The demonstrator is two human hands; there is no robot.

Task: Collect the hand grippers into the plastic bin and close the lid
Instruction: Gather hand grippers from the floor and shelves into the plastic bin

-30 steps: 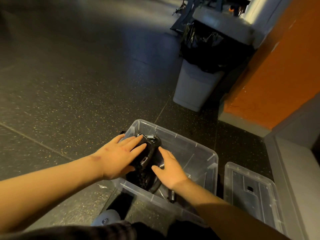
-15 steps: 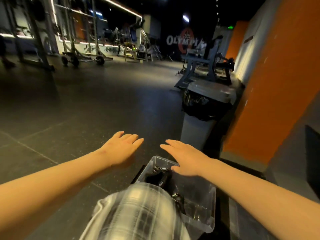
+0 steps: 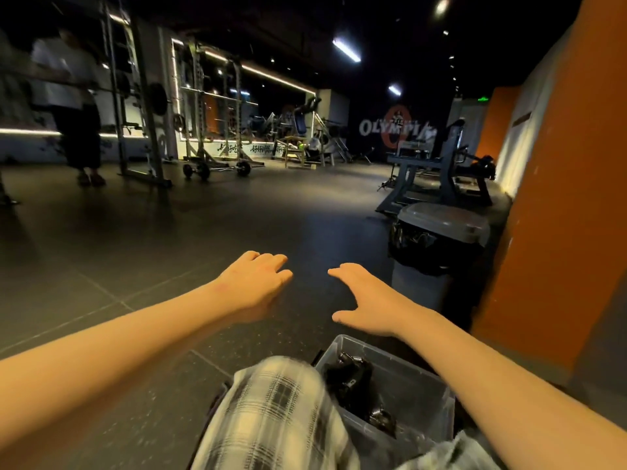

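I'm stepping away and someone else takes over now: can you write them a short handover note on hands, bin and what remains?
Left hand: open, empty, held out over the floor.
Right hand: open, empty, held out.
Plastic bin: on the floor beside the plaid knee, no lid on it.
Hand grippers: lying inside the bin.
Done: the grippers in view are binned.
Left: the lid is out of view; find it and close the bin.

the hand grippers (image 3: 351, 379) lay in the plastic bin (image 3: 420, 398), just right of a knee (image 3: 274, 401). from the bin, the left hand (image 3: 254, 283) hung at 11 o'clock, the right hand (image 3: 369, 300) at 12 (neither touching it), a trash can (image 3: 441, 228) behind at 1.
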